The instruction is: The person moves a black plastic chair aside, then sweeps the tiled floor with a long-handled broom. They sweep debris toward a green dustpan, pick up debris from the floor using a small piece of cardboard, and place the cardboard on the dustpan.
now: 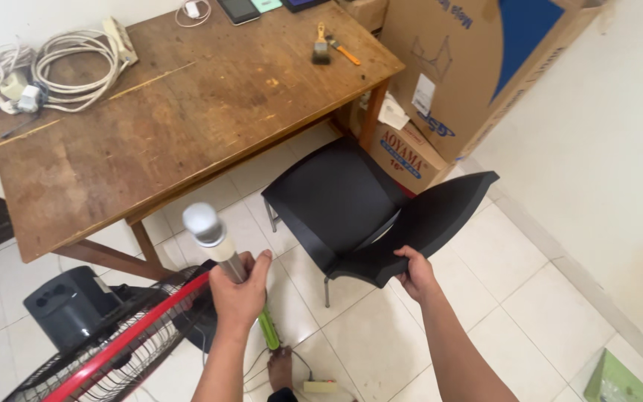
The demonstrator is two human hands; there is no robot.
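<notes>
Fan pole (213, 242) in left grip (241, 296); right grip (414, 274) clasps black chair (351, 208) beside brown-and-blue cartons (470, 67).

We reach both bare forearms forward and up from the lower edge of the view. Our left hand (241, 292) is curled into a fist, thumb raised beside the fingers. Our right hand (415, 272) sits further out, wrist bent slightly, fingers hooked over and thumb underneath.
</notes>
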